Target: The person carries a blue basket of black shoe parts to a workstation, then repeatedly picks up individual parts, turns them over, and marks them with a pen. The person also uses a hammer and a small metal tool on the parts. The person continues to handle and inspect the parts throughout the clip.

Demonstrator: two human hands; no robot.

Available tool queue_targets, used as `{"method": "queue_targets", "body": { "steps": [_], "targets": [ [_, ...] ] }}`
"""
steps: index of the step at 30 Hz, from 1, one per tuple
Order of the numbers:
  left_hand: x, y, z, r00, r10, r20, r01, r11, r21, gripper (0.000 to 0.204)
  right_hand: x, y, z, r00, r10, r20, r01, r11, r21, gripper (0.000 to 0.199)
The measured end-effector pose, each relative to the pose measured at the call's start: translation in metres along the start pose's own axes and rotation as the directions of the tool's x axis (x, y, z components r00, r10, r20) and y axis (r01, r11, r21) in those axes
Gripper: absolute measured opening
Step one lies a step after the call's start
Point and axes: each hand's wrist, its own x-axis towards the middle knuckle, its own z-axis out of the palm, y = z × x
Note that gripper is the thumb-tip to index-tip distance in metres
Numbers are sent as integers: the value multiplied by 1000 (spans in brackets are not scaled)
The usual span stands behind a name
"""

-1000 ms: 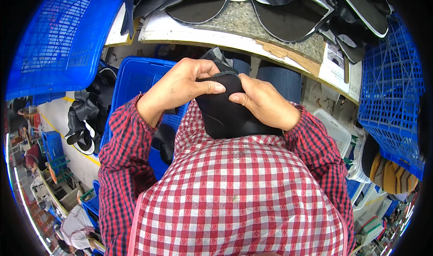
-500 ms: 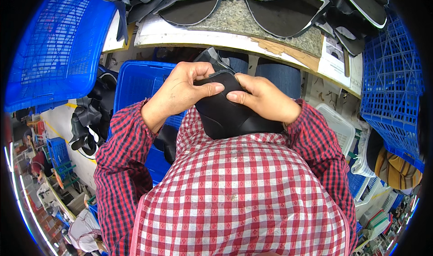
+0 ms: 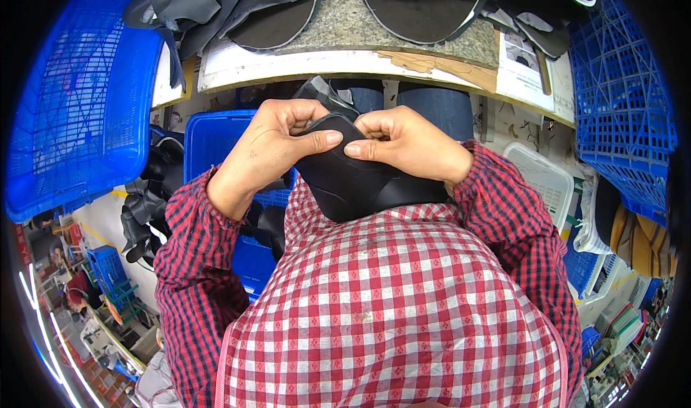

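Our left hand (image 3: pixel 270 145) and right hand (image 3: pixel 407 140) pinch the black shoe piece (image 3: pixel 356 181) at its far edge; it looks soft and bendy.

Grey workbench (image 3: pixel 345 26) under dark shoe uppers (image 3: pixel 425 5) and paper sheets (image 3: pixel 237 59).

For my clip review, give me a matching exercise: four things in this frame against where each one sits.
Things:
1. black flexible piece
2. large blue crate
3. white basket
4. dark cut pieces

Places:
A. on the workbench top
B. under the bench, at the right
C. pinched between left hand and right hand
D. far left, beside the bench

Pairs: 1-C, 2-D, 3-B, 4-A
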Motion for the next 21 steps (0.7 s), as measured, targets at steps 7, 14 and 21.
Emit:
{"method": "queue_targets", "body": {
  "steps": [7,14,21],
  "targets": [
    [0,4,3,1000,0,-4,0,995,103,7,-2,0,4,998,-47,-40,45,998,-46,21],
    [-3,2,8,998,62,-28,-60,997,58,8,6,9,-11,994,8,109,-33,973,230,21],
    [-4,-1,1,997,65,-33,-63,997,47,8,-1,0,11,975,-123,-186,83,974,-211,26]
  ]
}}
